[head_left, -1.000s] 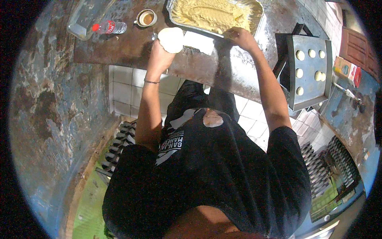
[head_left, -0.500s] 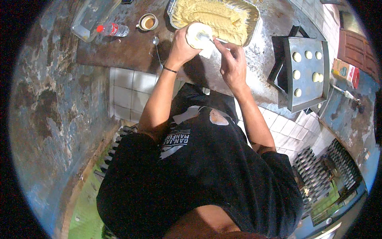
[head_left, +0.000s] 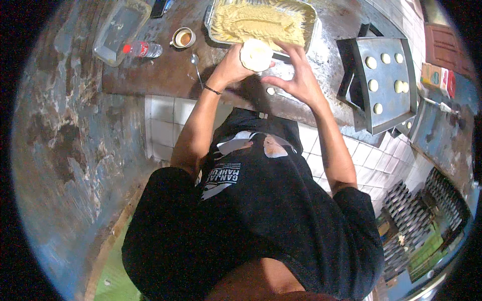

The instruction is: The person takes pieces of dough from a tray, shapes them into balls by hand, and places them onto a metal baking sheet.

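Note:
My left hand (head_left: 232,66) is wrapped around a white piping bag (head_left: 256,55), whose wide round mouth faces up and shows pale filling inside. To its right, my right hand (head_left: 301,80) has its thumb and fingers spread, with nothing gripped between them. Just below that hand, a spoon (head_left: 271,91) with pale dough on its tip lies near the table's front edge. Behind both hands is a foil tray (head_left: 209,26) holding soft yellow dough (head_left: 258,20). The lower part of the bag is hidden.
On the right, a dark metal baking tray (head_left: 389,103) bears several pale dough rounds (head_left: 373,86). Toward the left are a cup (head_left: 183,37), a metal spoon (head_left: 195,59), a red-capped bottle (head_left: 143,49) and a clear plastic tray (head_left: 114,59). A carton (head_left: 435,75) stands far right.
The spoon has left the bag's mouth and now rests on the table. My right hand has let it go and spread its fingers. The bag has shifted slightly nearer.

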Action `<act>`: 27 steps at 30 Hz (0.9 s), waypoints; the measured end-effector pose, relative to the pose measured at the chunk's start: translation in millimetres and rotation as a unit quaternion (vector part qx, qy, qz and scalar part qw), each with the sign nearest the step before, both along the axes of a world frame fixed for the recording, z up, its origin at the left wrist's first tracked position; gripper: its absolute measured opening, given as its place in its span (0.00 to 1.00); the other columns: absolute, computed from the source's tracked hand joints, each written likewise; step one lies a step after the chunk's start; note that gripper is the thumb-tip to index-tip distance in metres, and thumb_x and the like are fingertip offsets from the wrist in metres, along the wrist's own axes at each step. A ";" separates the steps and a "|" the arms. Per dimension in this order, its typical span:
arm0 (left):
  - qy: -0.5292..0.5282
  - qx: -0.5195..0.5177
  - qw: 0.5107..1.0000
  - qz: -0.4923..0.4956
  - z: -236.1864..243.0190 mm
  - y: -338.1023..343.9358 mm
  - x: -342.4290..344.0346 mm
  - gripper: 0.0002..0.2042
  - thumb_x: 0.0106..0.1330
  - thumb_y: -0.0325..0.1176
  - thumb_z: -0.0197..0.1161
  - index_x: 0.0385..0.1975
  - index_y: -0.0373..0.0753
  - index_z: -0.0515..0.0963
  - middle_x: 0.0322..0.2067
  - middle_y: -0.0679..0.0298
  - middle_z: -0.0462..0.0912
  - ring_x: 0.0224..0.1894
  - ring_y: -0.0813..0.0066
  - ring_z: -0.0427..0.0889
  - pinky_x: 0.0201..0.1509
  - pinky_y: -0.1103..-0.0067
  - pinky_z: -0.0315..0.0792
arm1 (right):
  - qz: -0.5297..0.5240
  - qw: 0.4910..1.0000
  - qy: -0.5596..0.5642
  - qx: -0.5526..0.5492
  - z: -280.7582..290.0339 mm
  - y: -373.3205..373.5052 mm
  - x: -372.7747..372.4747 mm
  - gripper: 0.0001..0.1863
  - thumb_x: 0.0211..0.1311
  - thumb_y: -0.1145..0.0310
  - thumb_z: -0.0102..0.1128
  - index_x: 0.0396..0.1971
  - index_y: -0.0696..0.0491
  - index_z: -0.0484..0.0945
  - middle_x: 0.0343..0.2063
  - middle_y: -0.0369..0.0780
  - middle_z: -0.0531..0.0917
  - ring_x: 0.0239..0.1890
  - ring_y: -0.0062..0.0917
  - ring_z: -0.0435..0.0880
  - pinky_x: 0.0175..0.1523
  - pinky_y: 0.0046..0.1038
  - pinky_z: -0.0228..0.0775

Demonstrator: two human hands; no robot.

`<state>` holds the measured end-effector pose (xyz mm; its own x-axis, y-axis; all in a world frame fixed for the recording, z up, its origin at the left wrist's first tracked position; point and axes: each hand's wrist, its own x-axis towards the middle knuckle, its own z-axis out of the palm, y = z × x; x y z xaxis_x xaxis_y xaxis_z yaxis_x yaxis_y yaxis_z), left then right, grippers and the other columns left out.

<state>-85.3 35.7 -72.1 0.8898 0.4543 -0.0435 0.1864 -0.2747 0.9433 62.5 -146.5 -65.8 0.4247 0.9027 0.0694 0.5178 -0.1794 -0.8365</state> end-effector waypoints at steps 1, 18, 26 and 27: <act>-0.002 -0.006 1.000 -0.022 3.2 -2.1 2.5 0.21 0.54 0.42 0.82 0.41 0.34 0.85 0.36 0.58 0.90 0.38 0.71 0.88 0.46 0.73 0.81 | 0.059 0.994 -0.068 0.057 25.1 9.7 1.4 0.44 0.46 0.49 0.83 0.61 0.56 0.76 0.55 0.51 0.76 0.58 0.46 0.79 0.61 0.44 0.75; -0.042 -0.329 0.943 -0.008 58.2 -19.3 -0.9 0.17 0.74 0.40 0.63 0.56 0.37 0.76 0.37 0.74 0.80 0.30 0.91 0.72 0.27 0.90 0.65 | -0.059 0.962 0.266 -0.003 110.5 17.9 10.6 0.23 0.63 0.66 0.73 0.56 0.58 0.80 0.44 0.43 0.86 0.40 0.27 0.88 0.49 0.31 0.83; -0.055 -0.380 0.922 0.041 70.7 -30.6 17.4 0.13 0.74 0.40 0.60 0.51 0.40 0.76 0.31 0.74 0.77 0.26 0.91 0.68 0.23 0.88 0.57 | 0.083 0.984 -0.155 0.035 137.2 23.5 17.2 0.36 0.49 0.61 0.82 0.60 0.51 0.79 0.45 0.44 0.82 0.47 0.39 0.84 0.54 0.34 0.80; -0.033 -0.407 0.911 0.050 73.3 -32.6 17.2 0.13 0.74 0.40 0.59 0.51 0.41 0.75 0.31 0.74 0.77 0.26 0.91 0.68 0.23 0.88 0.57 | 0.086 0.986 -0.138 0.023 137.0 22.4 21.0 0.34 0.50 0.61 0.82 0.58 0.52 0.80 0.45 0.43 0.82 0.46 0.38 0.85 0.54 0.33 0.81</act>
